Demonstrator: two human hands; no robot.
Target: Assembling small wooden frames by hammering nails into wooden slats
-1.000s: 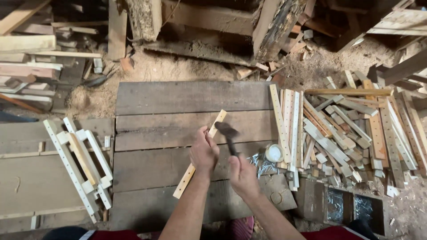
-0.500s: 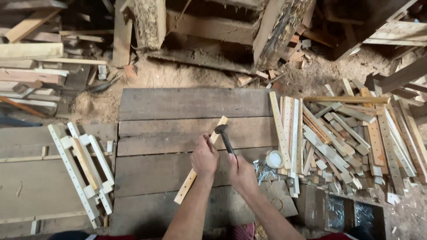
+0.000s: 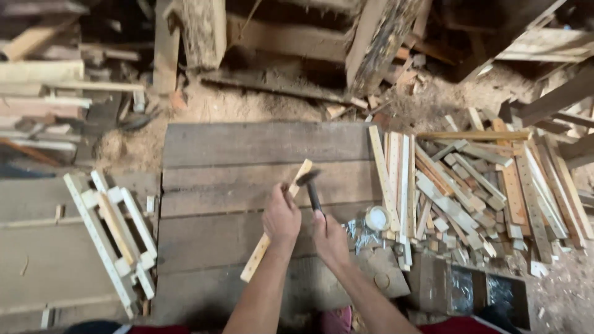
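Pale wood: one slat (image 3: pixel 275 224) is lying diagonally across four grey boards (image 3: pixel 260 185), the left hand (image 3: pixel 281 216) pressing it, fingers curled over it. The right hand (image 3: pixel 330 238) is gripping one hammer (image 3: pixel 311 187), fingers clamped round its handle, head above the slat's far end.

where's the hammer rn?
Head view, centre: the hammer is in the right hand, its head over the upper end of the wooden slat that the left hand holds on the plank platform.
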